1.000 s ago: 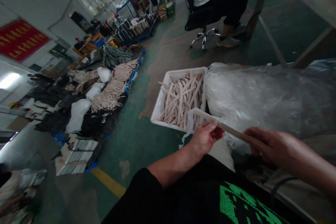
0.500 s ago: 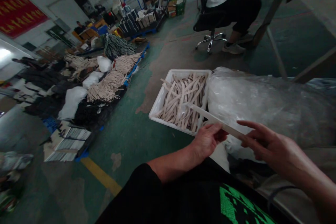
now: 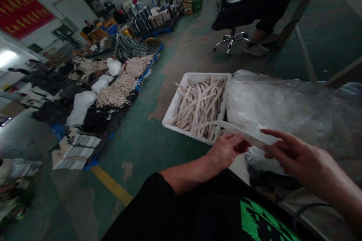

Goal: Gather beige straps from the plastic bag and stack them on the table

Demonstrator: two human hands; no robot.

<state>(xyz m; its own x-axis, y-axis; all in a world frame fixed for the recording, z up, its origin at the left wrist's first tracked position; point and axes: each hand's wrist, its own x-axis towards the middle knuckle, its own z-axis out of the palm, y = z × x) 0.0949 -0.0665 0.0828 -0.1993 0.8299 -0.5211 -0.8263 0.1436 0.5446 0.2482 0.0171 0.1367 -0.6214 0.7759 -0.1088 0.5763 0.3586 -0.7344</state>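
Observation:
A pale flat strap (image 3: 254, 141) runs between my two hands. My left hand (image 3: 226, 152) is closed on its middle, thumb on top. Farther right, my right hand (image 3: 299, 158) pinches the strap's near end, its index finger stretched out above. The far end of the strap bends and droops over a white plastic bin (image 3: 169, 115). Many beige straps (image 3: 199, 101) lie tangled inside that bin, some poking over its rim.
A large clear plastic bag (image 3: 263, 101) lies right of the bin. Beyond, a person in a white top sits on a black wheeled chair (image 3: 230, 22). At left, pallets carry bundled cords (image 3: 115, 90) and white bags (image 3: 80, 107). A table leg (image 3: 299, 15) stands upper right.
The strap's far end has sagged from nearly straight to a curved droop over the bin. Both hands keep their hold. The whole view has shifted slightly.

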